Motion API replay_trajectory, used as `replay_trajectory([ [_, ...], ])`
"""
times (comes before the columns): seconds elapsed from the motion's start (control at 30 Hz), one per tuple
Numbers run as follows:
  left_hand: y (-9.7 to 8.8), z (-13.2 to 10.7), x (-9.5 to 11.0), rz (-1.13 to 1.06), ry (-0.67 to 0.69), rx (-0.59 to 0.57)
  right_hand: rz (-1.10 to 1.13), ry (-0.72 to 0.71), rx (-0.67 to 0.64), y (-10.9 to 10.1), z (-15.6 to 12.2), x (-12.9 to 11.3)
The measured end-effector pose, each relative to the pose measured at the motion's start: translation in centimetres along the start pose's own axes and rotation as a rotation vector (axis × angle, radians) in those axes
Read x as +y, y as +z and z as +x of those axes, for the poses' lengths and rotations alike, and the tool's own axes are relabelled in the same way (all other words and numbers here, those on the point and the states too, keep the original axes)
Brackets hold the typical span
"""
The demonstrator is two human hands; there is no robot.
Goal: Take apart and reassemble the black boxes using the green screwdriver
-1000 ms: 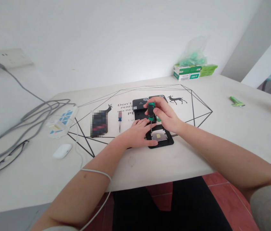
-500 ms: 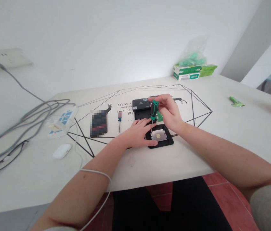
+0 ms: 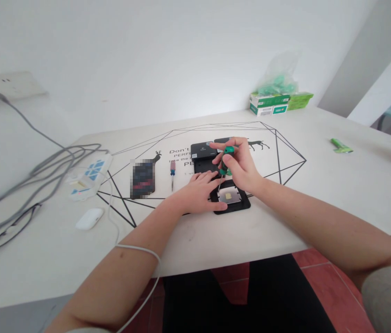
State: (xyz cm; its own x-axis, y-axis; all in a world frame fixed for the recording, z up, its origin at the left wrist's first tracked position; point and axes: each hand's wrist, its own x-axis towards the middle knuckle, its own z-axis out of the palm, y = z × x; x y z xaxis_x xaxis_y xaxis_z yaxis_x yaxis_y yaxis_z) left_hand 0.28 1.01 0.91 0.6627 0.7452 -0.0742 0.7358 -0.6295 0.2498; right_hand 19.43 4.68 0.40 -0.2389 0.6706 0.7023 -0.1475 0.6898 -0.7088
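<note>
My right hand is closed around a green-and-black screwdriver. The tool's shaft slants down, its tip at the upper left corner of a metal plate with a yellowish patch on it. That plate lies inside a square black frame flat on the table. My left hand rests with fingers spread, thumb and index finger touching the frame's left side. Behind it, a black box-like device with labels stands by another black casing part, partly hidden by my hands.
A second screwdriver with a red and blue handle lies left of my hands, beside a pixelated dark object. Further left are a white case, glasses and grey cables. Green boxes stand at the back right. A thin white cable crosses my left forearm.
My right hand has shifted its grip, and the screwdriver handle now leans further right and is more covered by the fingers. My left hand and the frame have stayed put.
</note>
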Motion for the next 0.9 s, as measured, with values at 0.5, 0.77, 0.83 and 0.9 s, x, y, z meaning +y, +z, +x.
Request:
replay_trajectory([
  [0.5, -0.11, 0.04, 0.18, 0.020, -0.027, -0.031, -0.299, -0.206, 0.081, -0.56, 0.59, -0.73],
  [0.77, -0.19, 0.04, 0.16, 0.010, -0.022, -0.034, 0.035, -0.053, 0.016, -0.50, 0.19, -0.24],
  [0.83, -0.23, -0.02, 0.17, 0.001, -0.014, -0.029, -0.015, -0.058, 0.008, -0.37, 0.21, -0.40],
  [0.9, -0.25, -0.06, 0.16, -0.008, 0.000, -0.020, -0.085, -0.059, 0.018, -0.14, 0.24, -0.63],
])
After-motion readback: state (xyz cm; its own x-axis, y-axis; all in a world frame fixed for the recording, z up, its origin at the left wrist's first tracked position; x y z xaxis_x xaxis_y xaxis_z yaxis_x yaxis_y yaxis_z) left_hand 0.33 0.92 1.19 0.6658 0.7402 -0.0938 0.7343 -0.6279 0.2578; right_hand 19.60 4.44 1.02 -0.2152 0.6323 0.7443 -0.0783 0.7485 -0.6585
